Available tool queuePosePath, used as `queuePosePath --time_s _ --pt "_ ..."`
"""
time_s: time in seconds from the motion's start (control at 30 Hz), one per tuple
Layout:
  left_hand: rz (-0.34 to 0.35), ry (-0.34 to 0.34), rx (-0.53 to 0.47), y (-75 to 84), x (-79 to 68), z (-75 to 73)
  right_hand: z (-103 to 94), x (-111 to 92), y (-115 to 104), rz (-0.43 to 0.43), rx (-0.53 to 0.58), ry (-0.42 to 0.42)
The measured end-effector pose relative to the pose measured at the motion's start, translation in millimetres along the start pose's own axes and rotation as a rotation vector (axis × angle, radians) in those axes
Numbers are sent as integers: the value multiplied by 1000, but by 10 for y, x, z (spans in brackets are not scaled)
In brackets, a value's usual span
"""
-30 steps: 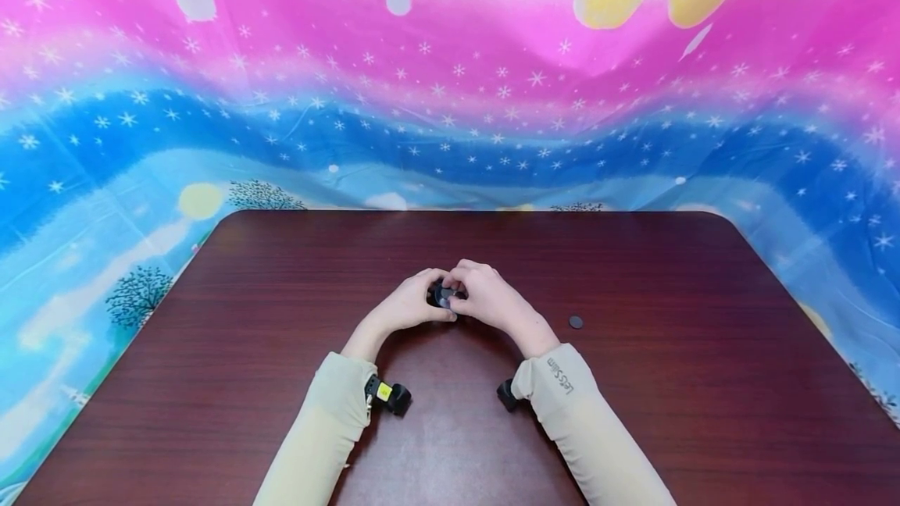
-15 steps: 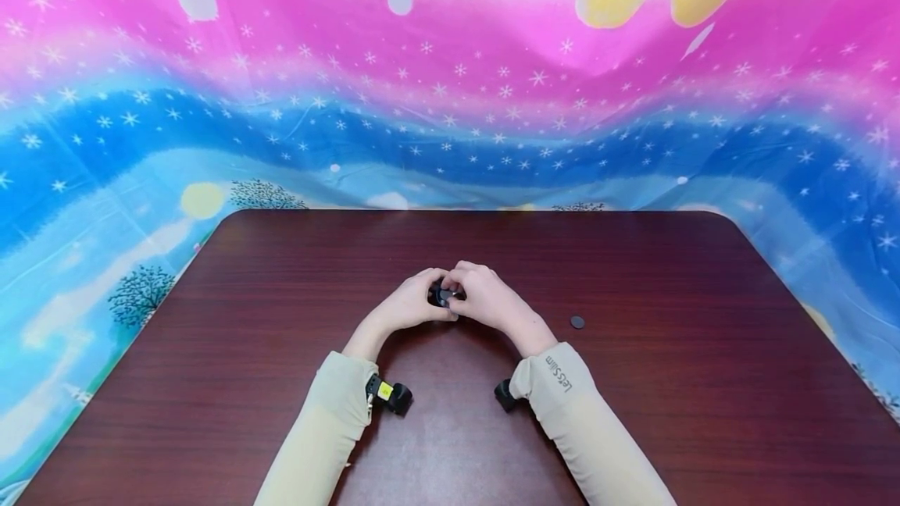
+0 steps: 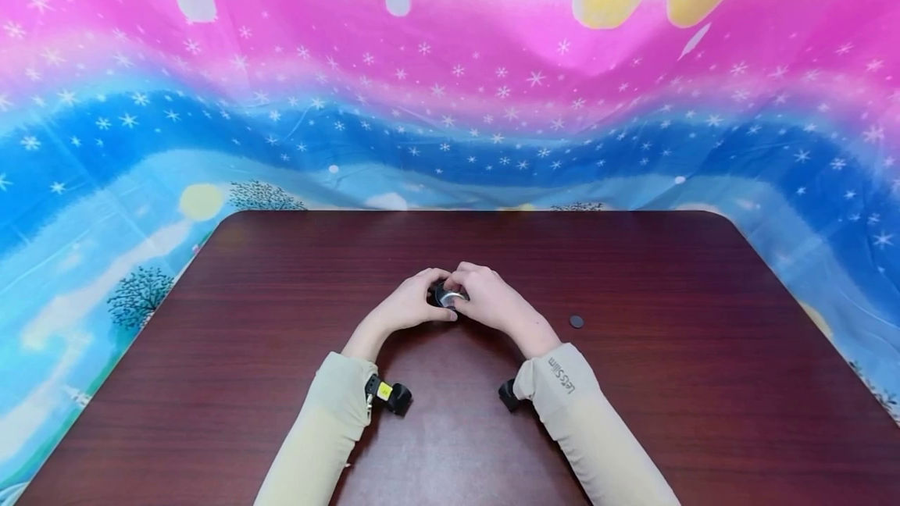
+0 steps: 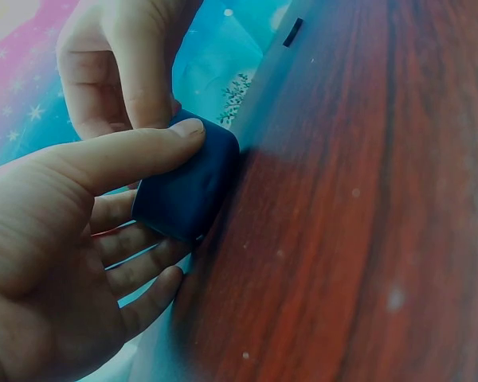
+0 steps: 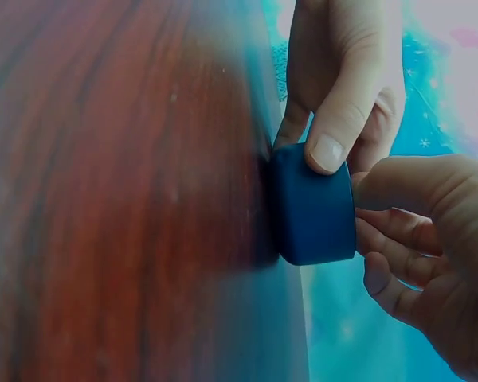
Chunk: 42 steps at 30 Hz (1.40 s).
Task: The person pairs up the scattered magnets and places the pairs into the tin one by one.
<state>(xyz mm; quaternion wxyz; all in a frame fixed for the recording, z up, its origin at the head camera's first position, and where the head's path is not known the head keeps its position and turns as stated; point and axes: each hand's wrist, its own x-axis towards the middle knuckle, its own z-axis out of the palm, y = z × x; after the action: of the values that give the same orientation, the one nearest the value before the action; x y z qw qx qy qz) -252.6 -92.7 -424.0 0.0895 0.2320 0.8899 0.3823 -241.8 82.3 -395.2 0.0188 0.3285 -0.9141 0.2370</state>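
Observation:
In the head view my left hand grips a small round black container low over the table. Its thumb lies along the smooth side, as the left wrist view shows on the dark container. From the other side, my right hand reaches to the container's top with curled fingers and thumb. A shiny grey disc shows between those fingertips, though they partly hide it. The right wrist view has the right thumb against the rim; the container's inside is out of sight there.
A second, flat dark grey disc lies on the tabletop to the right of my right hand. Behind the reddish-brown wooden table hangs a printed pink and blue cloth.
The disc at my right fingertips looked flat and dull grey before; now a bright, shiny arc shows there. Both hands stay in nearly the same place, and the loose disc has not moved.

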Motion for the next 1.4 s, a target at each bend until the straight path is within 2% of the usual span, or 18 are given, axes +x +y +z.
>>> queuePosePath --time_s 0.37,0.6,1.07,1.27,1.4 --pt "29 4 11 27 -8 -7 -81 -86 57 7 -18 32" --pt "12 1 55 85 -14 -4 -166 -163 71 41 -44 29" --pt "-8 15 92 167 -21 6 -305 -362 188 120 -98 -47" --pt "26 34 94 226 10 29 -354 -454 283 142 -111 -54" --pt "39 19 113 295 21 50 -375 -503 330 165 -106 -69"
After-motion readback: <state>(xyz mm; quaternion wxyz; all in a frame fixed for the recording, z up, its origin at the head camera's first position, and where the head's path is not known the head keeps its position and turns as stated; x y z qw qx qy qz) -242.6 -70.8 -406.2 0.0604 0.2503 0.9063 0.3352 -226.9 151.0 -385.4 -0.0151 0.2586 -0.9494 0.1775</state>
